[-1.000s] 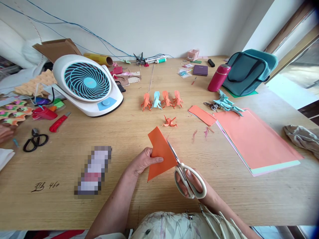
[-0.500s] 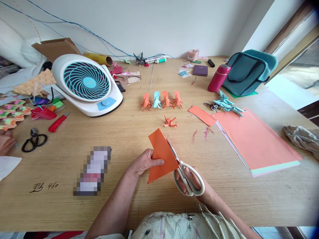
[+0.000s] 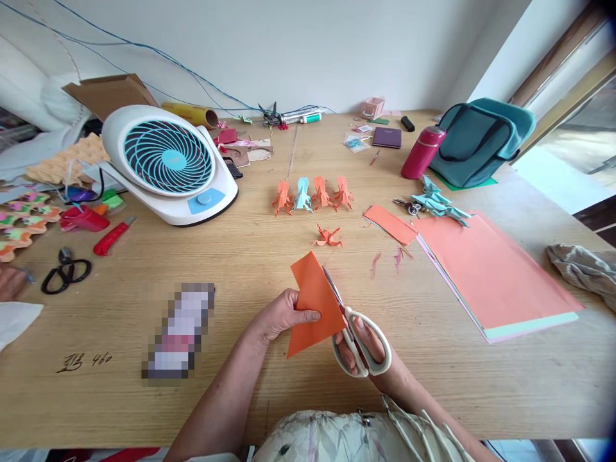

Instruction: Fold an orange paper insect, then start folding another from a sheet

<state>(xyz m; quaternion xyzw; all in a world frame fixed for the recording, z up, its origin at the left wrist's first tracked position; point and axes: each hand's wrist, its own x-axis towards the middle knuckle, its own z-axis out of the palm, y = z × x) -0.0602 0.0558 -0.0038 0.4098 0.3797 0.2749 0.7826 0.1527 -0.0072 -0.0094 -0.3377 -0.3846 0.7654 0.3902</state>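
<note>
My left hand (image 3: 283,314) pinches a folded piece of orange paper (image 3: 317,301), thumb on top and fingers behind it. In my right hand (image 3: 359,343) is a pair of scissors (image 3: 366,356) with white handles, thumb and fingers through the loops. The scissor blades lie along the paper's right edge; whether they bite into it I cannot tell. Just beyond the paper sits a small orange origami figure (image 3: 328,236). Behind that stand several origami figures in a row, orange ones (image 3: 324,191) and a light blue one (image 3: 303,194).
A white fan (image 3: 168,160) stands at the left back, black-handled scissors (image 3: 66,273) and a red cutter (image 3: 113,237) before it. A blurred phone (image 3: 180,330) lies left. To the right are paper sheets (image 3: 505,269), a bottle (image 3: 423,153) and a teal bag (image 3: 481,141). Another person's hand (image 3: 12,282) shows far left.
The orange paper has shifted slightly right, and the scissors have moved slightly left. My left hand keeps its hold. The other person's hand at the far left has moved a little.
</note>
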